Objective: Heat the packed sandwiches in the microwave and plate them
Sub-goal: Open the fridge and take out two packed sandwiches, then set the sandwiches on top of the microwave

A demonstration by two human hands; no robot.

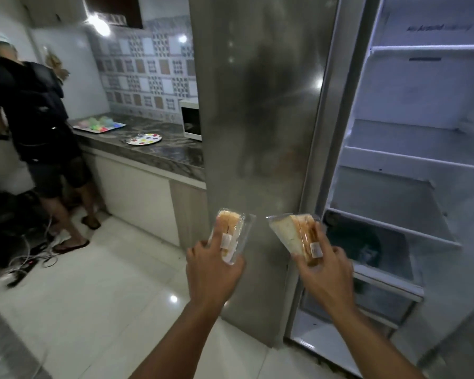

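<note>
Left hand (pixel 214 265) gripping sandwich pack (pixel 230 236), right hand (pixel 323 269) likewise

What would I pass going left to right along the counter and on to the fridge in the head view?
Tray of colourful cups → spotted plate → white microwave → closed fridge door → open fridge compartment with bare shelves.

Both sandwich packs, left (pixel 231 236) and right (pixel 298 236), are clear glossy plastic with paper labels by the gripping fingers; fridge door (pixel 257 105) behind them brushed metal, floor (pixel 107 296) below glossy tile, counter (pixel 159 149) polished stone.
</note>
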